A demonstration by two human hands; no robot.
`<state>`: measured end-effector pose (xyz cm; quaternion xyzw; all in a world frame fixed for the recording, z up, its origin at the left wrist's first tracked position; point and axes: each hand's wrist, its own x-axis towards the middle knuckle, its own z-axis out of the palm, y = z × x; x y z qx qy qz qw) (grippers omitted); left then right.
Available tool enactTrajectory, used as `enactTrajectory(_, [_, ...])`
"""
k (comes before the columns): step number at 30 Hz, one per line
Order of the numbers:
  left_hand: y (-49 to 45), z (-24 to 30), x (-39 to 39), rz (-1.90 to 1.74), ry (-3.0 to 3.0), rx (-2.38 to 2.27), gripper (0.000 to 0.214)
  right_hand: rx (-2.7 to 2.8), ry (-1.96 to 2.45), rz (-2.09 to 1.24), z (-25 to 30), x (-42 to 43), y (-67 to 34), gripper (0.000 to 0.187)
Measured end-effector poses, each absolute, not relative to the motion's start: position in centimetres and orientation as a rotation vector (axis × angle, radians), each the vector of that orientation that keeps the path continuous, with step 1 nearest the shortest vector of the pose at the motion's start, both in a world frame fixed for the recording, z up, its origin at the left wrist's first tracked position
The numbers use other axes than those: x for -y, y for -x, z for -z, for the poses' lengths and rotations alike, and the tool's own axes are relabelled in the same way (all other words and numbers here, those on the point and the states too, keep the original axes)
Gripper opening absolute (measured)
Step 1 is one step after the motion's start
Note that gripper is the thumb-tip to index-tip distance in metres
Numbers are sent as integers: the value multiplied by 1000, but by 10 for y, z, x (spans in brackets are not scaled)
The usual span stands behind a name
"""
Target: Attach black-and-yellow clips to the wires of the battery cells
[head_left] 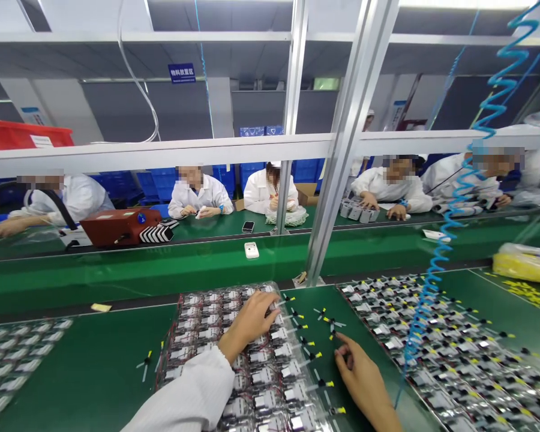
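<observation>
Left hand: spread open, palm down, fingers resting on the near row of wired packs, which lie under a clear plastic sheet.

Right hand: over the green mat, well apart from the left hand; thumb and forefinger parted, forefinger tip just beside a small black-and-yellow connector; nothing visibly held.

Left sleeve: white, lying across the lower edge of the same packs.

Packs: in tight rows on the mat, between the two hands' side of the bench and the frame; wire leads run out from the right edge, ending in connectors that fan across the bare green.

Right-hand batch: a second, larger spread of packs and yellow-tipped leads, beyond the right hand.

Left-hand batch: a third spread at the far left edge, partly cut off.

Air hose: blue coil hanging in front of the right-hand batch.

Yellow bag: at the far right of the bench.

Frame: aluminium uprights and rail dividing this bench from the next line.

Across the line: co-workers in white coats seated at a green conveyor, hands on their own work; red case, phone and white remote on it.
</observation>
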<state>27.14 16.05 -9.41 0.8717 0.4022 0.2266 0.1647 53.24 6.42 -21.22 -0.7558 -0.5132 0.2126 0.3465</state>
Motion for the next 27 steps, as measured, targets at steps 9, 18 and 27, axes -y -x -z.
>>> enactTrajectory(9, [-264, 58, -148, -735, -2391, -1217, 42, 1352, 2098, -605, 194, -60, -517, 93])
enactTrajectory(18, [-143, 31, -30, -763, -1987, -1842, 52, 1353, 2212, -862, 165, -54, -516, 120])
enactTrajectory(27, [-53, 143, 39, -935, -1301, -2235, 71, 1306, 2314, -1036, 159, -53, -514, 130])
